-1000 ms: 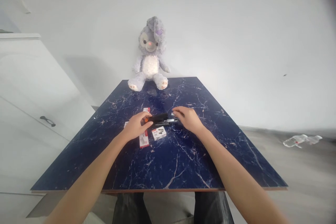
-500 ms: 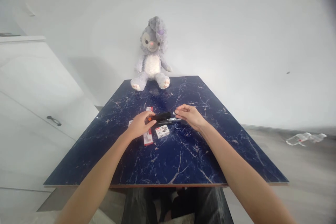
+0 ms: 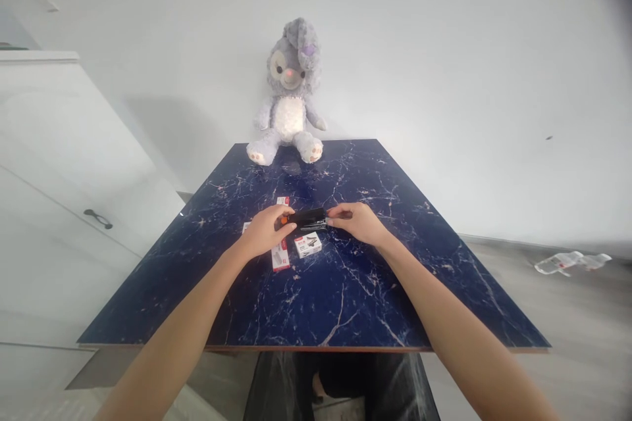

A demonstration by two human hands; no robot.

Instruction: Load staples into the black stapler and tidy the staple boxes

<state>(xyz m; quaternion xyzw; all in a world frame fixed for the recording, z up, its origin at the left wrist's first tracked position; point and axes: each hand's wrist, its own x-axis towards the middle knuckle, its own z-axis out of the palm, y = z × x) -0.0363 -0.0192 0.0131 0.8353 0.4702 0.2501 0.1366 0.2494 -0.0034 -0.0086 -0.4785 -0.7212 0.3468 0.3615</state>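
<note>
On the dark blue marbled table lies a black stapler (image 3: 309, 217) with an orange part at its left end. My left hand (image 3: 264, 230) is closed on that left end, thumb on the near side and fingers on the far side. Below the black top, the stapler's shiny metal part (image 3: 316, 225) shows. At the right end of the stapler, my right hand (image 3: 358, 222) pinches a small pale piece (image 3: 329, 222), mostly hidden by the fingers. Close in front sits a small white box (image 3: 308, 245) with red print. A longer red-and-white box (image 3: 280, 258) lies partly under my left hand.
A grey plush rabbit (image 3: 290, 95) sits at the table's (image 3: 345, 316) far edge against the wall. To the left stands a white cabinet (image 3: 59, 177) with a dark handle. Clear plastic packaging (image 3: 567, 262) lies on the floor at right.
My right hand has come down from just above the stapler's extended metal part to its right end. My left hand keeps its hold. The view has shifted slightly.
</note>
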